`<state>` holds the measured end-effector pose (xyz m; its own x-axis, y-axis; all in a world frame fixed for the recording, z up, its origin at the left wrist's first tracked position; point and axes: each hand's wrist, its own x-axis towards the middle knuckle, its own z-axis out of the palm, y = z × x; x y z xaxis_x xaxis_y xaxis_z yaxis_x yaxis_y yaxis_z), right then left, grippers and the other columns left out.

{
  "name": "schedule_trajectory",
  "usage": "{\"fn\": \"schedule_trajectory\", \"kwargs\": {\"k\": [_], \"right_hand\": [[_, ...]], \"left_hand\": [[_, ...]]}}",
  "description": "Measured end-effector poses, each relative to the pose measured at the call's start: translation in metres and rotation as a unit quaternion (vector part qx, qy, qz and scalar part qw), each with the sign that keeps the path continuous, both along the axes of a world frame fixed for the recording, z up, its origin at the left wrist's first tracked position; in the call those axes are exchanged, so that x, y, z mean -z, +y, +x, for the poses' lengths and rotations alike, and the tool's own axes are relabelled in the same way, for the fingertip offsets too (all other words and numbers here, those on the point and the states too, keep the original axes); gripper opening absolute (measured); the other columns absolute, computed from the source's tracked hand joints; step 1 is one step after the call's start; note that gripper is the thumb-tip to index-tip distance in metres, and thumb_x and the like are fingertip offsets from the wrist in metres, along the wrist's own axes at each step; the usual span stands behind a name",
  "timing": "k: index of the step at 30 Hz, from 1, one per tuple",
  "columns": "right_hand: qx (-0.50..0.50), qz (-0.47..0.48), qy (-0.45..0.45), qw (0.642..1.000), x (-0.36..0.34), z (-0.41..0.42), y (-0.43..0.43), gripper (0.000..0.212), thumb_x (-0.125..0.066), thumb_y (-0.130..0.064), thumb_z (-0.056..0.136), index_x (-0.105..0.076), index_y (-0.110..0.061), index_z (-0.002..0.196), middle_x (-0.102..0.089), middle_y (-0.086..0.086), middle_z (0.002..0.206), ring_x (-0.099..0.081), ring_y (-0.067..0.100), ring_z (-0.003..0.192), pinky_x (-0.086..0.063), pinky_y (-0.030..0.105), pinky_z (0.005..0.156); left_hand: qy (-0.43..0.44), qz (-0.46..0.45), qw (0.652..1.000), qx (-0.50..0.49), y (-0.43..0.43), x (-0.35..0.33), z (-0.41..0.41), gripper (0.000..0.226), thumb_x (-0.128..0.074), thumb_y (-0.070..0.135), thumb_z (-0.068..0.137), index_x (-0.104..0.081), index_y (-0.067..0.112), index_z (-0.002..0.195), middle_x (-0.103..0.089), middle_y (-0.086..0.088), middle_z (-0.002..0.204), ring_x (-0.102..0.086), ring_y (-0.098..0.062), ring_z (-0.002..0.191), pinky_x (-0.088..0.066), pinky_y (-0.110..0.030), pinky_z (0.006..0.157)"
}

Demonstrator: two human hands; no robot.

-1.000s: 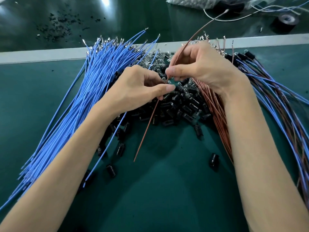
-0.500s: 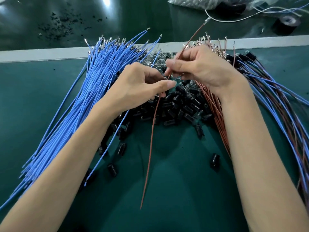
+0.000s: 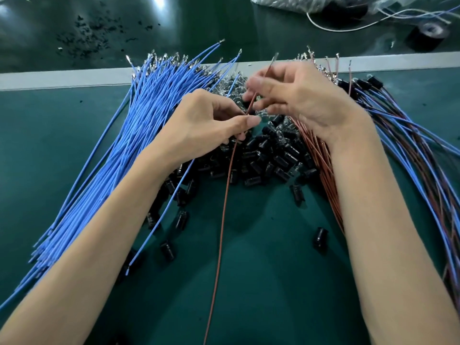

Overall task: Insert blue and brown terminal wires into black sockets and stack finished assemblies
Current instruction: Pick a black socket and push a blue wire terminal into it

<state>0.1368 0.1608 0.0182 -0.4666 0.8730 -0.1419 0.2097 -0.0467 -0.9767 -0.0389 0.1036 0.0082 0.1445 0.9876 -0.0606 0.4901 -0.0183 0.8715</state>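
My right hand (image 3: 303,100) pinches a single brown wire (image 3: 222,220) near its metal terminal end, which points up and away. The wire runs down past my left hand (image 3: 206,123) toward the near edge. My left hand's fingers are curled around something small over the pile of black sockets (image 3: 268,158); a blue wire (image 3: 159,220) trails from under it. What it grips is hidden. A fan of blue wires (image 3: 119,155) lies at the left, a bundle of brown wires (image 3: 321,165) under my right wrist, and finished assemblies (image 3: 408,145) at the right.
The work lies on a green mat (image 3: 268,282) with a pale strip (image 3: 62,79) along its far edge. Beyond it are black crumbs (image 3: 87,33), a black tape roll (image 3: 428,36), a white cable (image 3: 348,27) and a plastic bag (image 3: 286,3). Loose sockets (image 3: 319,236) dot the mat.
My right hand has drawn the brown wire toward me, so its tail reaches much nearer the near edge and less sticks out beyond my fingers. My left hand has stayed put.
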Motion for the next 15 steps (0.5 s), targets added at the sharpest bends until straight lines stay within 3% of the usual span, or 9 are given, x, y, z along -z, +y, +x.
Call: {"fn": "schedule_trajectory", "kwargs": {"k": [2,5,7,9,11,13,15], "right_hand": [[0.053,-0.02,0.069,0.996,0.0,0.004,0.002,0.013,-0.068,-0.023,0.087,-0.06,-0.013,0.085,-0.071,-0.002,0.076,-0.063,0.002,0.063,-0.048,0.011,0.056],[0.053,0.002,0.068,0.996,0.004,0.001,0.001,0.016,-0.075,-0.018,0.077,-0.06,-0.015,0.074,-0.067,-0.006,0.063,-0.06,0.002,0.058,-0.048,0.011,0.056],[0.0,0.014,0.022,1.0,0.004,-0.006,-0.003,0.018,-0.078,-0.025,0.069,-0.062,-0.016,0.073,-0.066,-0.007,0.063,-0.058,0.003,0.059,-0.047,0.013,0.058],[-0.035,0.017,-0.047,0.998,0.002,-0.009,-0.005,0.016,-0.079,-0.026,0.074,-0.065,-0.018,0.075,-0.064,-0.009,0.064,-0.057,0.002,0.06,-0.046,0.014,0.059],[0.003,0.046,-0.122,0.991,-0.003,-0.01,-0.005,0.02,-0.079,-0.035,0.076,-0.065,-0.02,0.075,-0.066,-0.009,0.066,-0.058,0.001,0.06,-0.046,0.016,0.06],[0.083,0.138,-0.214,0.964,-0.01,-0.009,-0.004,0.03,-0.078,-0.047,0.075,-0.066,-0.02,0.073,-0.067,-0.008,0.068,-0.058,0.002,0.062,-0.046,0.018,0.063],[0.073,0.216,-0.234,0.945,-0.023,-0.017,-0.014,0.03,-0.076,-0.048,0.076,-0.067,-0.02,0.072,-0.067,-0.008,0.062,-0.056,-0.002,0.055,-0.043,0.013,0.056]], "left_hand": [[-0.001,0.0,1.0,-0.007,0.001,-0.001,-0.001,0.021,-0.071,0.037,0.084,-0.074,0.017,0.077,-0.071,0.005,0.067,-0.055,0.0,0.053,-0.045,-0.011,0.058],[-0.005,0.002,1.0,-0.013,0.001,0.0,-0.001,0.02,-0.071,0.036,0.083,-0.075,0.017,0.08,-0.072,0.004,0.067,-0.054,0.0,0.052,-0.045,-0.011,0.058],[-0.011,0.002,1.0,-0.012,0.0,-0.001,-0.001,0.021,-0.072,0.036,0.083,-0.075,0.015,0.081,-0.071,0.003,0.068,-0.054,-0.001,0.053,-0.045,-0.012,0.057],[-0.016,0.001,1.0,-0.013,0.001,-0.002,-0.003,0.02,-0.073,0.036,0.082,-0.074,0.016,0.079,-0.07,0.004,0.065,-0.055,0.0,0.053,-0.044,-0.01,0.056],[-0.028,0.0,0.999,-0.033,0.004,-0.004,-0.007,0.015,-0.074,0.032,0.081,-0.07,0.018,0.076,-0.07,0.007,0.062,-0.056,0.002,0.052,-0.043,-0.009,0.054],[-0.053,0.0,0.996,-0.07,0.008,-0.004,-0.013,0.015,-0.076,0.027,0.08,-0.066,0.016,0.078,-0.07,0.007,0.06,-0.057,0.002,0.051,-0.043,-0.01,0.053],[-0.069,-0.002,0.993,-0.095,0.011,-0.004,-0.021,0.018,-0.077,0.024,0.079,-0.063,0.013,0.079,-0.069,0.005,0.06,-0.058,-0.001,0.053,-0.044,-0.013,0.052]]}}
